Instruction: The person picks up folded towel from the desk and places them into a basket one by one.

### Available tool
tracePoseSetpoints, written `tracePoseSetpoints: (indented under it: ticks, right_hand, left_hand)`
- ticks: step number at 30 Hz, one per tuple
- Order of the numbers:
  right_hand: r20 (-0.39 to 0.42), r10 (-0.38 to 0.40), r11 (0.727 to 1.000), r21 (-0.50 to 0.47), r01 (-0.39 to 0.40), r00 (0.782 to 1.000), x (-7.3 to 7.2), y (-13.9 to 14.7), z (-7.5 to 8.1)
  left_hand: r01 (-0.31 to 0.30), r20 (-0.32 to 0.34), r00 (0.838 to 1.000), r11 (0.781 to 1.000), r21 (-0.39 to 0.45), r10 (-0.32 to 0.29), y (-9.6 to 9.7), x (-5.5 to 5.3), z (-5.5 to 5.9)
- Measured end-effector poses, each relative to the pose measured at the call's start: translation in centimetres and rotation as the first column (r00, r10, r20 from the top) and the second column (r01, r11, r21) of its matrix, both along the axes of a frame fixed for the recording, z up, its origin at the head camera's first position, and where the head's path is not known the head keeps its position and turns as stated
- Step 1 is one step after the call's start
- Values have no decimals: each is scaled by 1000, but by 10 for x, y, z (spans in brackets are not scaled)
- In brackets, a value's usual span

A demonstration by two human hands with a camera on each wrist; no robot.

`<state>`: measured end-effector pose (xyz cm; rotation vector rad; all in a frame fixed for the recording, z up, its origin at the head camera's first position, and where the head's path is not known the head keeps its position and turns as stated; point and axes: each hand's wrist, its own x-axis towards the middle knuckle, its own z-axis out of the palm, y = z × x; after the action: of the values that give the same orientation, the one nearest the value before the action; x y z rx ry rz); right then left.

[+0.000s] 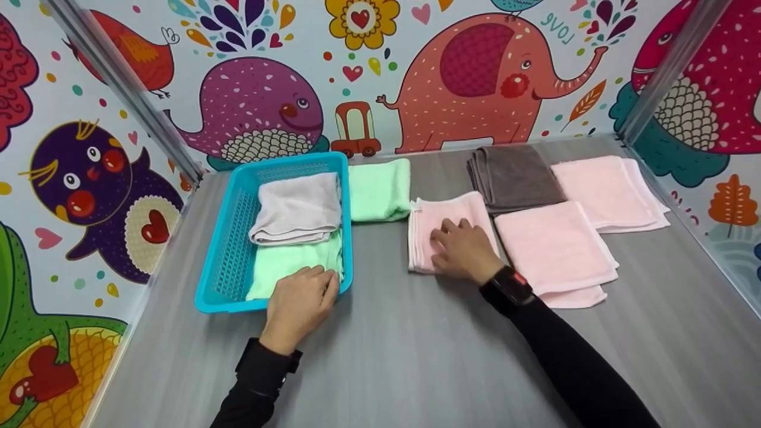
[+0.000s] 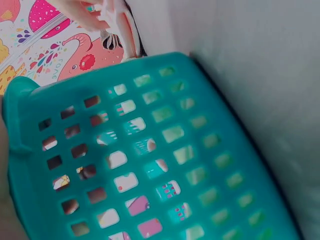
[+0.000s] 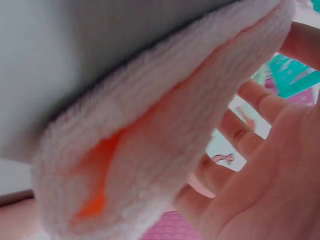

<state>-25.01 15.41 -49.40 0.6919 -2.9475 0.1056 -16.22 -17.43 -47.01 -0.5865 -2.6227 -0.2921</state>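
My left hand (image 1: pixel 302 300) holds the rim at the near right corner of a blue plastic basket (image 1: pixel 208 294), its fingers bent over the edge. Inside the basket lie a folded light grey towel (image 1: pixel 300 205) and, partly under it, a mint green towel (image 1: pixel 270 273). In the left wrist view, the perforated basket wall fills much of the picture. My right hand (image 1: pixel 467 249) rests on a folded pink towel (image 1: pixel 458 205) with white edges, its fingers spread over the top. The right wrist view shows this towel's thick folded side (image 3: pixel 200 100) beside the palm.
Another folded mint green towel (image 1: pixel 380 190) lies beside the basket. A dark grey towel (image 1: pixel 520 178) and two pink towels, one nearer (image 1: pixel 556 249) and one farther (image 1: pixel 612 193), lie to the right. Cartoon-printed walls (image 1: pixel 380 59) enclose the grey table (image 1: pixel 392 356).
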Motion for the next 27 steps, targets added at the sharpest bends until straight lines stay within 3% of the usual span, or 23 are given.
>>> tracePoseSetpoints:
  ticks: [5, 9, 12, 15, 17, 20, 22, 24, 27]
  right_hand:
    - [-44, 68, 998, 1, -68, 997, 39, 8, -3]
    - [-63, 93, 996, 5, -92, 994, 58, 10, -4]
    - [-64, 116, 993, -17, -117, 991, 61, 12, -3]
    - [-56, 149, 984, -93, -153, 987, 57, 20, 2]
    - [-70, 148, 975, -156, -157, 987, 53, 29, 6]
    - [-129, 68, 970, -225, -96, 989, 46, 45, 10]
    - [-158, -15, 966, -256, -27, 987, 44, 55, 11]
    - [-148, -79, 961, -273, 36, 986, 42, 63, 11]
    - [-68, -100, 960, -270, 79, 993, 41, 69, 9]
  left_hand:
    - [19, -21, 1000, 1000, 2, -19, 0, 0, 0]
    - [14, -8, 1000, 1000, 5, -14, -1, -1, 3]
    - [-6, -32, 999, 1000, 30, 7, 2, 0, 3]
    - [-18, -108, 994, 997, 79, 26, 14, 0, 2]
    - [16, -175, 985, 994, 107, 3, 29, 3, 3]
    - [139, -220, 969, 984, 115, -112, 60, 7, 4]
    - [221, -167, 965, 969, 113, -200, 83, 9, 4]
    - [254, -40, 967, 959, 125, -251, 106, 8, 2]
    - [184, 181, 961, 973, 141, -209, 130, 0, -6]
